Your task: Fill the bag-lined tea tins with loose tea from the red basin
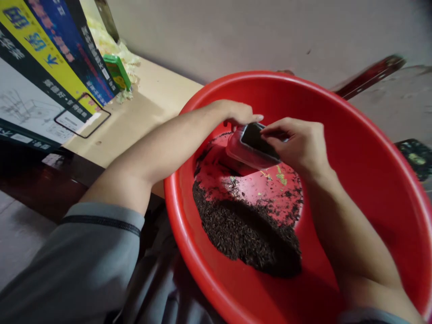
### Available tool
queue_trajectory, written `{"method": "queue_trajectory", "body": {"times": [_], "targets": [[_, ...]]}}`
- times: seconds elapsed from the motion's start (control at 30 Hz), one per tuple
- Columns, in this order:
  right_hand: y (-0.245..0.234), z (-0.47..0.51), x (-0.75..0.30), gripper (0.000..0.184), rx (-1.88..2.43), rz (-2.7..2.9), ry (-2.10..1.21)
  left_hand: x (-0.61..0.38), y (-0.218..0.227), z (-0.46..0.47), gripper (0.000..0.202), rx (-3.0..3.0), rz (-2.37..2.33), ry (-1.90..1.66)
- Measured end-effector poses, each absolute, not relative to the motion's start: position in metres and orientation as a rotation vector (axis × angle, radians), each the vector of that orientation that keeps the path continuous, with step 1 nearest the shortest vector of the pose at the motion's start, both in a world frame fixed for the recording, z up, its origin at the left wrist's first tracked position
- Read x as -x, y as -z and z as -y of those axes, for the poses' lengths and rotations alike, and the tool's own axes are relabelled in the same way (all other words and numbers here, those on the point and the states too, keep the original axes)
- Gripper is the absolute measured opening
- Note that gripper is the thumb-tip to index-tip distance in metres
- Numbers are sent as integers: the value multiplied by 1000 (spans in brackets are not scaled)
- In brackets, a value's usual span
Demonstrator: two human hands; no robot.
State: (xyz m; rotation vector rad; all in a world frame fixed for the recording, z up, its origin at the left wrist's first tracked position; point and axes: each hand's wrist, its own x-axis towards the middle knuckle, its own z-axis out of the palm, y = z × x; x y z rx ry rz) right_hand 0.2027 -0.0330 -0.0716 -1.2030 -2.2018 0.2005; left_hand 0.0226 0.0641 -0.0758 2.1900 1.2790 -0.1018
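A big red plastic basin [371, 148] fills the right side of the view, tilted toward me. A heap of dark, fine loose material [249, 234] lies in its bottom. Over the basin both hands hold a small clear plastic tray [251, 146] with dark contents. My left hand [236, 112] curls over the tray's far left end, fingers bent. My right hand [299, 144] grips the tray's right side, fingertips pressed on its rim. A few green specks lie on the red floor just below the tray.
A light wooden tabletop [148, 108] runs along the left. On it stand a printed cardboard box [43, 67] and a small green packet [117, 71]. A grey concrete floor lies behind. A dark red bar [367, 76] pokes out beyond the basin's far rim.
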Motion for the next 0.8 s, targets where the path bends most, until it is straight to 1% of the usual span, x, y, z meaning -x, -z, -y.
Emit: {"method": "queue_trajectory", "body": {"times": [0.07, 0.1, 0.17, 0.23, 0.27, 0.3, 0.33, 0.37, 0.4, 0.43, 0.53, 0.63, 0.73, 0.8], "targets": [[71, 49, -193, 7, 1092, 2202, -55, -23, 78, -65, 74, -2204, -1256, 84], [75, 58, -187, 9, 1030, 2228, -49, -23, 79, -65, 75, -2211, -1241, 73], [93, 77, -176, 14, 919, 2375, -208, -23, 82, -68, 76, -2222, -1215, 59], [125, 95, -167, 22, 818, 2607, -526, -22, 85, -70, 79, -2244, -1200, 52], [145, 103, -164, 29, 789, 2702, -670, -22, 86, -71, 81, -2257, -1197, 50], [165, 110, -161, 42, 763, 2761, -784, -22, 86, -72, 82, -2265, -1196, 48], [185, 116, -158, 60, 768, 2784, -867, -22, 87, -72, 83, -2268, -1200, 44], [201, 122, -155, 72, 784, 2774, -941, -22, 87, -72, 83, -2263, -1203, 43], [215, 128, -152, 78, 797, 2756, -1014, -22, 87, -72, 82, -2253, -1202, 44], [225, 135, -148, 79, 810, 2727, -1076, -22, 87, -72, 81, -2242, -1202, 45], [237, 156, -135, 68, 848, 2639, -1198, -22, 86, -72, 78, -2231, -1206, 56], [232, 174, -123, 61, 973, 2569, -1168, -23, 86, -73, 81, -2235, -1192, 78], [226, 180, -119, 46, 1098, 2522, -1118, -22, 85, -72, 82, -2238, -1181, 85], [223, 178, -120, 38, 1117, 2515, -1132, -22, 84, -71, 81, -2237, -1186, 88]]}}
